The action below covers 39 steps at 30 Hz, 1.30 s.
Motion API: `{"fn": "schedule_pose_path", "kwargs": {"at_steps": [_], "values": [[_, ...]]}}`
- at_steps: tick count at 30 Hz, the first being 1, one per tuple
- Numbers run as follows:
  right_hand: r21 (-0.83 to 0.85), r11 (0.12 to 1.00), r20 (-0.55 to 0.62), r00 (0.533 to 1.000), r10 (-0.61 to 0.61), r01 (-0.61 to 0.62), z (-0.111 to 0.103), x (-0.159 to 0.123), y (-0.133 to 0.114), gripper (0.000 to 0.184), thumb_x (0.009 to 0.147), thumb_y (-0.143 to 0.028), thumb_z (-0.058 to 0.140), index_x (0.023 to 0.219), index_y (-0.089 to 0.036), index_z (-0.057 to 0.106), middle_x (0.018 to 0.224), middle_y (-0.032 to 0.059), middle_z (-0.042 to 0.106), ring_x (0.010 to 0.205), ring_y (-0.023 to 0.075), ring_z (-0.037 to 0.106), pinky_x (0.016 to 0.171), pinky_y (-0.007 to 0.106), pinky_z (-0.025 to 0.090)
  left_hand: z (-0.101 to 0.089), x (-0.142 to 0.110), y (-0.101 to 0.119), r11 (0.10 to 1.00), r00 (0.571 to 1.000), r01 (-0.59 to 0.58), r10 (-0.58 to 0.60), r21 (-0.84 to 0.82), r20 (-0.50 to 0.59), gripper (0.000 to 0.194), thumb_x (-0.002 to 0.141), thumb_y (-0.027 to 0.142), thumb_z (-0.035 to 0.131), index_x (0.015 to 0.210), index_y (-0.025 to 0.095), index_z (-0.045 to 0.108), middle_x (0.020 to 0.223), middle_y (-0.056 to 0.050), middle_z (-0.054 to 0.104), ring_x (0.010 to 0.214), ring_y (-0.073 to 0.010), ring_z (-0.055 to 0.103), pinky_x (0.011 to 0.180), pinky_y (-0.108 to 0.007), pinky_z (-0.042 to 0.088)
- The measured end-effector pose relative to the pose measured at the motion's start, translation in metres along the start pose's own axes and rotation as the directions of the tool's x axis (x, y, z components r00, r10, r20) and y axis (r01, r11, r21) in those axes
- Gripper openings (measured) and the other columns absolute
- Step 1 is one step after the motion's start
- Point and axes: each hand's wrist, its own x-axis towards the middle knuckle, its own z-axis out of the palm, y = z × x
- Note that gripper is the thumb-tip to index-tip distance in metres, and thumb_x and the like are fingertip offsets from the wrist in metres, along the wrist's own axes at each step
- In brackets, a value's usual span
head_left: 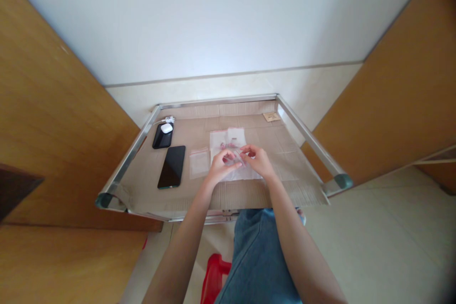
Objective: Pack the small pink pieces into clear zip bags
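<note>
Left hand and right hand hang over the cardboard, fingertips drawn together, seemingly pinching a clear bag lying there, though the view is poor; a smaller bag lies just left.

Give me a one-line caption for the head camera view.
Left hand and right hand handle clear plastic bags on cardboard.

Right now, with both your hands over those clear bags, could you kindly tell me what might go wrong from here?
The left hand and right hand are close together above the clear plastic bags, so the small reddish pieces might slip away against the pale cardboard. The black smartphone beside the left hand could get nudged. The white earbud case, sitting on a dark phone near the metal tray frame, might get knocked off.
</note>
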Motion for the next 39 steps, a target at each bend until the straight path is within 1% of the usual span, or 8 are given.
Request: {"fn": "schedule_pose_path", "kwargs": {"at_steps": [5,10,18,23,25,27,33,39], "values": [[0.129,0.99,0.081,0.996,0.041,-0.052,0.005,0.001,0.005,0.019,0.072,-0.028,0.058,0.086,-0.017,0.061,0.073,0.0031,0.066,0.06,0.0124,0.058,0.06,0.026,0.047,0.0,0.0,0.0,1.0,1.0,0.008,-0.008,-0.01,0.008,0.026,0.061,0.03,0.074,0.074,0.019,0.055,0.077,0.001,0.06,0.074,-0.0133,0.056,0.071,-0.027,0.042],[0.25,0.965,0.103,0.993,0.053,-0.078,0.005,0.001,0.0,0.022,0.07,-0.033,0.061,0.087,-0.017,0.06,0.076,0.0036,0.067,0.065,0.0135,0.061,0.061,0.027,0.049,0.0,0.0,0.0,1.0,1.0,0.009,-0.009,-0.004,0.009,0.025,0.061,0.03,0.074,0.074,0.019,0.055,0.076,0.002,0.059,0.072,-0.013,0.056,0.07,-0.027,0.042],[0.321,0.942,0.138,0.989,0.059,-0.101,0.002,-0.001,-0.007,0.028,0.068,-0.037,0.065,0.088,-0.017,0.06,0.078,0.0038,0.067,0.069,0.0145,0.062,0.063,0.027,0.05,-0.001,0.0,-0.001,1.0,1.0,0.002,-0.002,-0.002,0.014,0.025,0.061,0.03,0.074,0.074,0.02,0.054,0.075,0.002,0.059,0.072,-0.0131,0.056,0.069,-0.026,0.043],[0.404,0.904,0.185,0.981,0.065,-0.136,0.003,-0.002,-0.009,0.031,0.065,-0.034,0.069,0.089,-0.018,0.058,0.077,0.0026,0.066,0.068,0.0143,0.062,0.063,0.028,0.049,0.0,0.0,-0.001,1.0,1.0,0.006,-0.006,-0.008,0.023,0.024,0.062,0.028,0.073,0.074,0.019,0.054,0.075,0.002,0.059,0.072,-0.013,0.056,0.069,-0.026,0.042],[0.41,0.901,0.192,0.979,0.065,-0.14,0.003,-0.002,-0.01,0.031,0.065,-0.033,0.069,0.089,-0.018,0.058,0.075,0.0019,0.065,0.067,0.0141,0.062,0.062,0.027,0.049,0.0,0.0,0.0,1.0,1.0,0.008,-0.008,-0.017,0.023,0.024,0.062,0.028,0.073,0.074,0.019,0.054,0.075,0.003,0.059,0.072,-0.0129,0.056,0.069,-0.026,0.042],[0.392,0.912,0.172,0.984,0.054,-0.119,0.003,-0.002,-0.011,0.03,0.065,-0.033,0.069,0.089,-0.018,0.058,0.072,0.0009,0.064,0.065,0.0136,0.06,0.062,0.027,0.049,0.0,0.0,0.001,1.0,1.0,0.013,-0.012,-0.023,0.023,0.024,0.062,0.027,0.073,0.074,0.019,0.054,0.075,0.003,0.059,0.072,-0.0129,0.056,0.069,-0.026,0.042],[0.331,0.944,0.044,0.999,0.008,-0.022,0.0,-0.002,-0.012,0.024,0.067,-0.026,0.066,0.088,-0.017,0.06,0.072,0.0001,0.061,0.065,0.0124,0.058,0.065,0.027,0.048,0.0,-0.001,0.001,1.0,1.0,0.009,-0.009,-0.029,0.014,0.026,0.061,0.029,0.075,0.074,0.019,0.055,0.074,0.002,0.059,0.07,-0.013,0.055,0.068,-0.026,0.042],[0.361,0.932,0.102,0.995,0.008,-0.045,0.003,-0.003,-0.011,0.022,0.067,-0.022,0.065,0.087,-0.017,0.06,0.074,0.0008,0.063,0.068,0.0127,0.06,0.067,0.027,0.048,0.001,0.0,0.002,0.998,1.0,-0.018,0.019,-0.054,0.017,0.026,0.061,0.03,0.074,0.076,0.018,0.057,0.077,0.001,0.061,0.075,-0.0141,0.057,0.072,-0.027,0.043]]}}
